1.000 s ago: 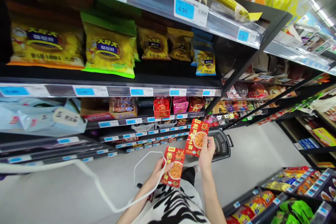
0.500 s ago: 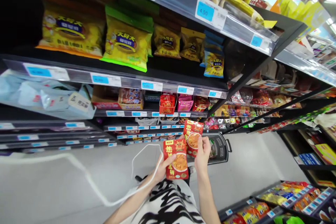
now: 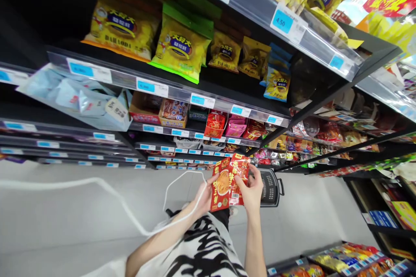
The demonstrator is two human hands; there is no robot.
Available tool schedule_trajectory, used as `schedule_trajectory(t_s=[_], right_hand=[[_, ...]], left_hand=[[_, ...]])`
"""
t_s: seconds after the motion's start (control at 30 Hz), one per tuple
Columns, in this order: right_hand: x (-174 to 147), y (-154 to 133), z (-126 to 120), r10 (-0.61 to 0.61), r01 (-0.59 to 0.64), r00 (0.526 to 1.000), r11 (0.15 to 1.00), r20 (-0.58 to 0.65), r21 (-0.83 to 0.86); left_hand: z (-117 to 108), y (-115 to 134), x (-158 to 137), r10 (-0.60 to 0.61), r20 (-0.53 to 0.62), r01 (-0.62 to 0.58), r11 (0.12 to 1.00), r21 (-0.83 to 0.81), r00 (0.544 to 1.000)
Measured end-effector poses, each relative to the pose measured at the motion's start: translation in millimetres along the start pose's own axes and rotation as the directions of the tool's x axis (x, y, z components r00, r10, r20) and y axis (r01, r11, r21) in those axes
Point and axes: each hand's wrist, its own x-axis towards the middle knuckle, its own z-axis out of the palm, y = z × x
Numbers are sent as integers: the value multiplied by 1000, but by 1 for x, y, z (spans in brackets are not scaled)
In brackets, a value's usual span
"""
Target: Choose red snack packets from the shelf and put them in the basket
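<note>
Packet [image 3: 220,187] pinched in left hand [image 3: 204,197], thumb on front; second packet [image 3: 234,188] pinched in right hand [image 3: 252,191], fingers bent; basket [image 3: 271,187] on floor [image 3: 308,207] nearby.

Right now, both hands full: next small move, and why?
I'd probably ease the thumb of the right hand toward the edge of the right-hand red food packet. It lies across the printed face and hides part of it, while the left hand holds the left-hand red food packet with its bowl picture showing.
</note>
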Motion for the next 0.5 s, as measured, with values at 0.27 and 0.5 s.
schedule_trajectory(t_s=[0.27, 0.5], right_hand=[[-11, -11, 12, -34, 32, 998, 999, 52, 25], [-6, -2, 4, -198, 230, 972, 912, 128, -339]], left_hand=[[-30, -11, 11, -135, 108, 164, 931, -325, 985], [-21, -6, 5, -140, -5, 128, 921, -368, 990]])
